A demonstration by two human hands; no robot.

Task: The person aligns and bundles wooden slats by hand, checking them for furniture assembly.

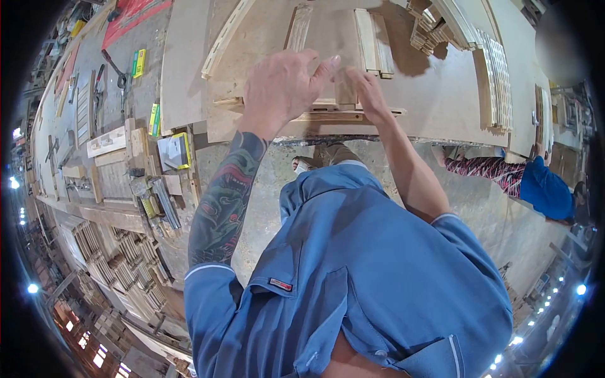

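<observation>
My left hand point(280, 85) is over the near part of the wooden workbench point(441, 94), its thumb stretched towards my right hand and apart from the fingers. Nothing shows in it. My right hand point(368, 94) is close beside it, fingers curled together; whatever they hold, if anything, is hidden. Below the hands a short upright wooden piece point(345, 91) meets a slotted wooden rail point(328, 117) along the bench's near edge. Further up lie a wooden strip point(299, 28) on the left and a pair of wooden strips point(368, 44) on the right.
A long slotted strip point(225, 38) lies at the left. Stacked slats point(495, 85) and a bundle of small wood pieces point(432, 31) are at the right. Pliers point(120, 79) and yellow-green boxes point(138, 63) lie on the left-hand table. Another person point(542, 186) works at far right.
</observation>
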